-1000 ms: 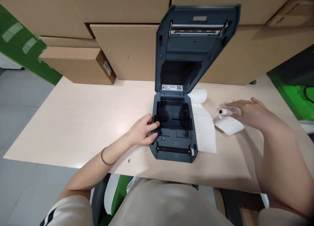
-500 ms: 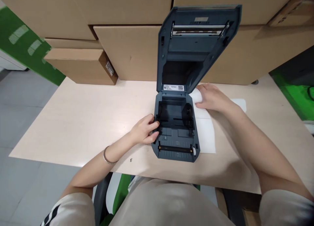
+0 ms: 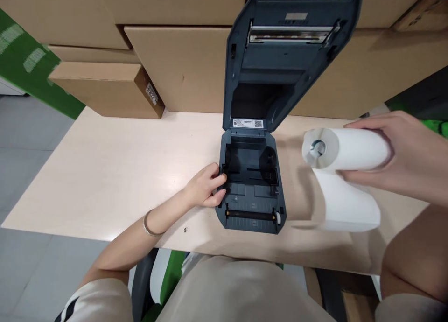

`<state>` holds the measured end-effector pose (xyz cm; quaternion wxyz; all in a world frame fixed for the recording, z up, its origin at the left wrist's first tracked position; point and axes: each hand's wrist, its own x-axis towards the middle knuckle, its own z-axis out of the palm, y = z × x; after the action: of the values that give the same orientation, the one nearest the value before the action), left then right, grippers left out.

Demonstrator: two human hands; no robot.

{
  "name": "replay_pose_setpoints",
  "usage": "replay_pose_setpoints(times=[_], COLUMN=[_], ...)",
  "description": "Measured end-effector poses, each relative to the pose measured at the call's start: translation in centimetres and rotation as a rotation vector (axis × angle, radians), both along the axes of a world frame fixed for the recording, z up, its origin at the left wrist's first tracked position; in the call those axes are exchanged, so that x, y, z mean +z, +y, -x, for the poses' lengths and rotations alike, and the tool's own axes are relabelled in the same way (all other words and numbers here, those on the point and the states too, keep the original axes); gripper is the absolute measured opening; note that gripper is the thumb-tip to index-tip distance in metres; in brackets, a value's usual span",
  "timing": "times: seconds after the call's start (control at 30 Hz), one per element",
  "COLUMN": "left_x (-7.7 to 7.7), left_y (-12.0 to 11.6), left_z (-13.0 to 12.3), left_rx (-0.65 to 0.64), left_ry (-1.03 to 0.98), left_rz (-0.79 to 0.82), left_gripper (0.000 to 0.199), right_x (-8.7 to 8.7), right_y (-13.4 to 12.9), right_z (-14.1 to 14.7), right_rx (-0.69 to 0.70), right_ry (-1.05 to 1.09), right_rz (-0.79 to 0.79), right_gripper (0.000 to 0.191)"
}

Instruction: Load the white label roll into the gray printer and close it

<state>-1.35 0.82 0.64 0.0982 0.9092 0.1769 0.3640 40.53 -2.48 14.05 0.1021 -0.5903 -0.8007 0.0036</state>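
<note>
- Right hand [image 3: 406, 156], right of frame: fingers curled around a white paper roll [image 3: 346, 149], held above the table [image 3: 105, 172]; loose end hangs below.
- Left hand [image 3: 205, 186], centre: fingers bent, gripping the left edge of the open label printer [image 3: 250, 182].
- Cardboard boxes [image 3: 182, 65] behind.

One printer [image 3: 252, 182] stands on the one worktop [image 3: 115, 172], its single lid [image 3: 280, 56] raised, with one white sticker [image 3: 248, 123] at the hinge. There is one paper roll [image 3: 345, 149], with one loose sheet [image 3: 345, 205] hanging from it, and two hands show: the left hand [image 3: 205, 186] and the right hand [image 3: 402, 154], with one bracelet [image 3: 150, 224] on the left wrist. Behind the worktop at least five cardboard boxes [image 3: 175, 65] are stacked, though their edges run out of view, so the full count cannot be told.
</note>
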Motion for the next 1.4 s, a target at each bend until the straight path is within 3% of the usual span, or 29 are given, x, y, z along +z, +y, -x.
replay_pose_setpoints(times=[0.13, 0.33, 0.57, 0.73, 0.87, 1.0, 1.2, 1.4], left_x=[0.1, 0.2, 0.1, -0.1, -0.1, -0.1, 0.0, 0.0], left_y=[0.0, -0.1, 0.0, 0.0, 0.0, -0.1, -0.2, -0.4], left_z=[-0.1, 0.0, -0.1, -0.1, 0.0, 0.0, 0.1, 0.4], left_rx=[0.003, 0.000, -0.001, -0.007, 0.000, -0.002, -0.009, 0.012], left_ry=[-0.007, 0.000, -0.019, -0.018, -0.003, 0.004, -0.018, -0.020], left_rz=[-0.029, -0.019, -0.009, -0.002, 0.014, 0.024, 0.047, 0.011], left_gripper=[0.035, 0.036, 0.036, 0.036, 0.037, 0.036, 0.033, 0.035], right_x=[1.0, -0.5, -3.7, -5.3, -4.9, -3.8, -4.3, -4.9], right_y=[-1.0, 0.7, 4.2, 4.6, 2.4, -1.6, -7.0, -8.4], right_z=[5.5, 12.5, 15.0, 15.2, 15.0, 16.3, 18.8, 18.8], right_rx=[0.124, 0.315, 0.299, 0.342, 0.421, 0.508, 0.547, 0.610], right_ry=[0.094, 0.100, -0.047, -0.101, -0.079, 0.001, -0.004, -0.036], right_rz=[0.015, 0.115, 0.218, 0.201, -0.017, -0.204, -0.187, -0.128], right_gripper=[0.072, 0.068, 0.065, 0.068, 0.054, 0.036, 0.034, 0.047])
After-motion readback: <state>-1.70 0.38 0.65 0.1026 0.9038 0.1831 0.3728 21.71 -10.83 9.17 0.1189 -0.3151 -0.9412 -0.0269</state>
